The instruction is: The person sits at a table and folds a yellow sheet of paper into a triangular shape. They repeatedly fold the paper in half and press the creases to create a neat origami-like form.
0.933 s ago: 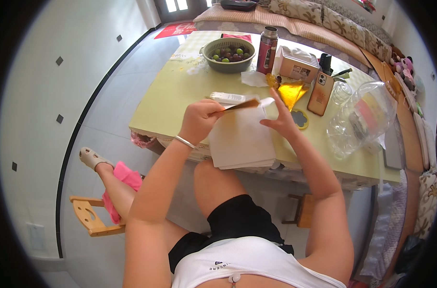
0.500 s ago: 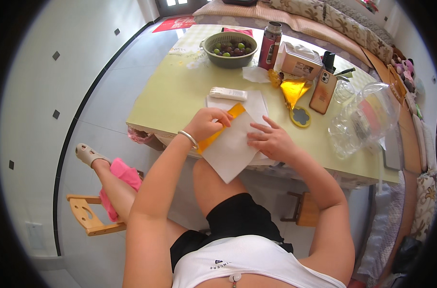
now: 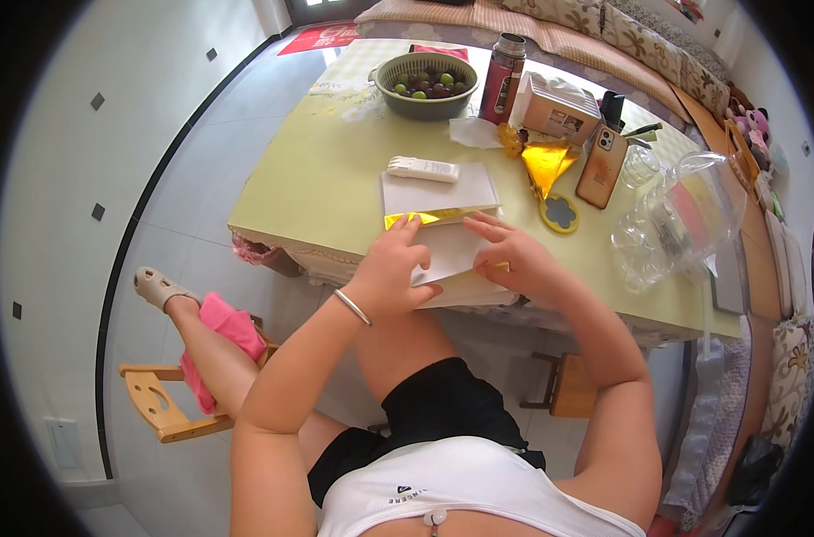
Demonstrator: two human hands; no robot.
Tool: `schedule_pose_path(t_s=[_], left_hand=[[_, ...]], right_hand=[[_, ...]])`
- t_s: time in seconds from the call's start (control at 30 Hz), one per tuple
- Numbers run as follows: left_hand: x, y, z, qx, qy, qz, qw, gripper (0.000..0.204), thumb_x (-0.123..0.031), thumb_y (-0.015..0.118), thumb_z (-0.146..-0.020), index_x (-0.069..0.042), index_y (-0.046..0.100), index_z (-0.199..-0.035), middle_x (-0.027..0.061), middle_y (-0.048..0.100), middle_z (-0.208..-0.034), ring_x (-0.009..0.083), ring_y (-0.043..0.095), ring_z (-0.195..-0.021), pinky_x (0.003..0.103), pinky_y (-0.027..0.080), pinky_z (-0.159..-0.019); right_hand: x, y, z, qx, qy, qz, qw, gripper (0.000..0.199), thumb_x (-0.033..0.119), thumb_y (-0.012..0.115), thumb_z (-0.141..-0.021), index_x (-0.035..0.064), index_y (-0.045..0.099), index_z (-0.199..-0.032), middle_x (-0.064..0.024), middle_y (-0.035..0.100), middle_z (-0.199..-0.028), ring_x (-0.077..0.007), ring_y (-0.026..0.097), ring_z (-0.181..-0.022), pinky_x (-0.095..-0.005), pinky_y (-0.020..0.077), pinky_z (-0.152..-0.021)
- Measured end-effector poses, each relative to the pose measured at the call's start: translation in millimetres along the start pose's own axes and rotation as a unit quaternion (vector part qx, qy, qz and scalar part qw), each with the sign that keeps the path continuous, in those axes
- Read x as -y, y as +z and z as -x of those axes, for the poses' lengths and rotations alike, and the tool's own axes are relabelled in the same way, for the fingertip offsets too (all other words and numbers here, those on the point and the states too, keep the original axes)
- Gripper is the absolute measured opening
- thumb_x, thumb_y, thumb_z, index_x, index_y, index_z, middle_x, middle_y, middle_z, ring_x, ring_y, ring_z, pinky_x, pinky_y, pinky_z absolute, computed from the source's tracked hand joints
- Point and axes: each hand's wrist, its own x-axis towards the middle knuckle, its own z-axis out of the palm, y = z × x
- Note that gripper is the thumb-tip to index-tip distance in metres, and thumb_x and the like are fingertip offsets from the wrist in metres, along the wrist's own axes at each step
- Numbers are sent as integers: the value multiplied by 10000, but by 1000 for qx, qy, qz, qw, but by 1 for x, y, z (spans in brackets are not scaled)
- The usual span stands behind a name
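A sheet of paper, white with a gold strip along its far edge, lies at the table's near edge. My left hand rests on its left side, fingertips on the gold strip and thumb spread toward me. On the right side, my right hand touches the sheet with bent, parted fingers. Behind it is a white paper stack with a slim white oblong tool on top. A gold foil cone and a yellow-rimmed flower-shaped mirror lie farther right.
At the back stand a grape-filled colander, a dark red flask and a tissue box. A phone leans in front of the box. A clear plastic bag lies right. A small wooden chair stands at left.
The sheet has turned so its gold strip now runs across the far edge. My left hand has moved down and opened out; my right hand has shifted slightly and bent its fingers.
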Motion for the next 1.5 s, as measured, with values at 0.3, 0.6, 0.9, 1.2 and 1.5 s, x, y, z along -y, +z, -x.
schedule_pose_path(t_s=[0.3,0.6,0.9,1.2,1.5], left_hand=[[7,0,-4,-105,66,-10,992,98,-107,766,-748,-36,711,-788,231,607,-1360,404,552,-1279,458,448,-1045],[29,11,-14,-170,-8,45,984,67,-77,749,-733,-33,699,-738,133,705,-1067,341,634,-1038,425,509,-900],[24,5,-8,-161,44,12,986,89,-57,747,-734,-23,664,-731,157,707,-1122,354,641,-1058,436,514,-925],[38,17,-24,-142,-108,116,977,152,-131,716,-793,14,676,-770,199,708,-1075,377,635,-1048,426,507,-924],[26,22,-37,-214,-135,-134,958,284,-170,748,-786,5,683,-1000,182,666,-1101,373,601,-1103,450,474,-983]], right_hand=[[-29,3,-16,-29,73,-86,993,173,202,754,-877,33,739,-910,-183,606,-1403,-360,597,-1233,-399,496,-989],[-32,11,-38,-118,149,-179,965,171,178,769,-844,15,725,-874,-134,707,-1091,-307,651,-1027,-381,525,-885],[-24,14,-33,-147,45,19,988,107,146,772,-802,57,721,-836,-85,713,-980,-297,647,-960,-403,530,-854],[-74,23,-41,-177,173,-187,951,156,158,775,-830,15,729,-874,-112,711,-984,-275,652,-937,-380,516,-857],[-74,24,-58,-243,216,-35,945,251,208,816,-788,-13,705,-826,-116,627,-859,-278,630,-781,-369,513,-716]])
